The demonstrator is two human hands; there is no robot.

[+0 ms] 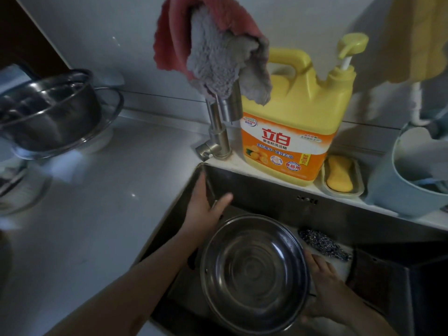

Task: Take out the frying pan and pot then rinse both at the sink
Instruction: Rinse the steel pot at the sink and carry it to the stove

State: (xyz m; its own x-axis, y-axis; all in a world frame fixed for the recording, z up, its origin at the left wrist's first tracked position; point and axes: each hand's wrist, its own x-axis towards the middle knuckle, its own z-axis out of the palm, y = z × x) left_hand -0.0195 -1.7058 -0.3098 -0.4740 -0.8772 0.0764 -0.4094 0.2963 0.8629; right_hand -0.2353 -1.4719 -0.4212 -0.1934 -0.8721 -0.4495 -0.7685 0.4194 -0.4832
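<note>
Down in the sink sits the steel pot, mouth up, and my two hands flank it. My left hand reaches past the pot's far-left side with fingers stretched out loose, holding nothing that I can see. My right hand lies against the pot's right rim, fingers curved along the outside of it; whether they truly grip the rim or only rest there I cannot tell.

Just beyond my right hand a steel scourer lies on something pale on the sink floor. Above the back left corner of the sink stands the faucet, with a pink and grey cloth draped over its top. Beside it on the back ledge is a big yellow detergent jug with a pump, then a yellow sponge in a small dish, then a pale blue tub at the far right.

On the white counter to my left, well apart from the sink, more steel bowls are stacked together. Behind everything runs a plain pale wall, and the light is dim.
</note>
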